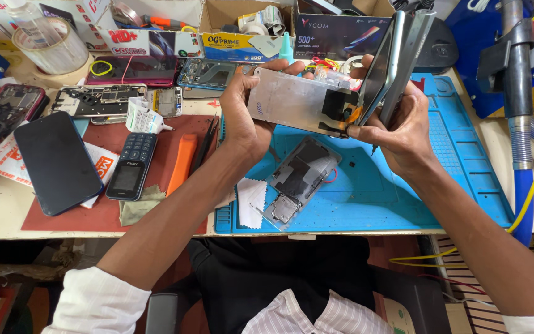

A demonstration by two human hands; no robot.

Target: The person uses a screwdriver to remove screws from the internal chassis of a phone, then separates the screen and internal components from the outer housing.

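My left hand (245,111) grips the left end of a detached phone display panel (295,104), its silver back facing me, raised over the blue work mat (403,198). My right hand (400,133) holds the phone's body (397,55), tilted up on edge at the panel's right end, where an orange flex cable joins the two parts. Beneath my hands, a metal inner phone frame (298,179) with black shielding lies on the mat beside a small white cloth (250,199).
On the red mat to the left lie a black smartphone (57,162), a keypad phone (131,166), an orange pry tool (182,162), tweezers and a glue tube (143,119). Opened phones and boxes line the back. A stand with yellow and blue hoses (520,124) rises at right.
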